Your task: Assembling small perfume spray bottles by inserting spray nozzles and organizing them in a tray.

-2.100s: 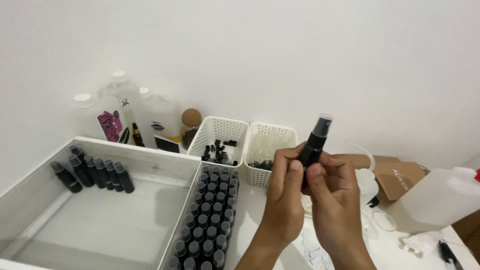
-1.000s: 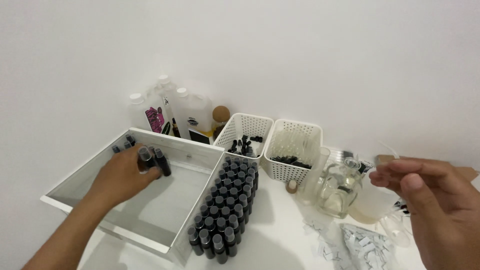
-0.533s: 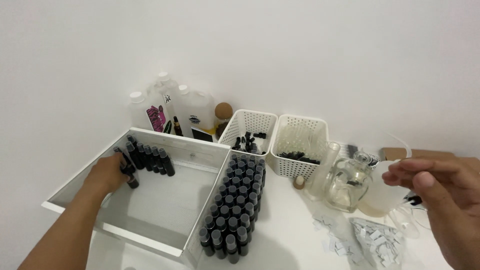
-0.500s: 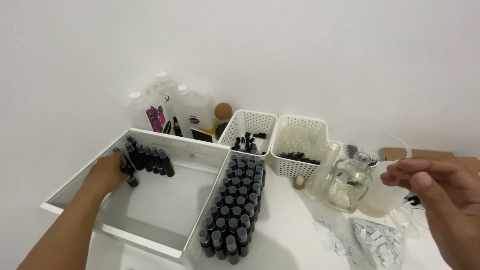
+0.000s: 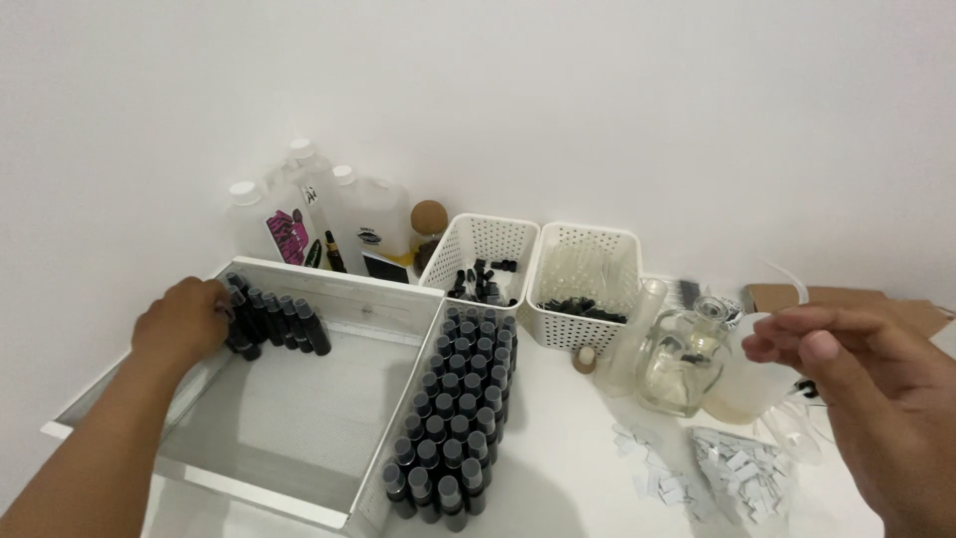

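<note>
Reaching into the white tray [image 5: 329, 289], left hand [image 5: 184, 319] seemingly grips black bottles [image 5: 274, 324]; right hand [image 5: 876, 399] hovers open beside it.

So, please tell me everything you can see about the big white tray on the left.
The tray is a large, shallow, white rectangular box, plastic by its look, lying flat on the white table. Its floor is mostly bare. A row of small black bottles stands at its far left corner, where the left hand rests on them. Along its right side lies a narrow bin packed with upright black bottles.
</note>
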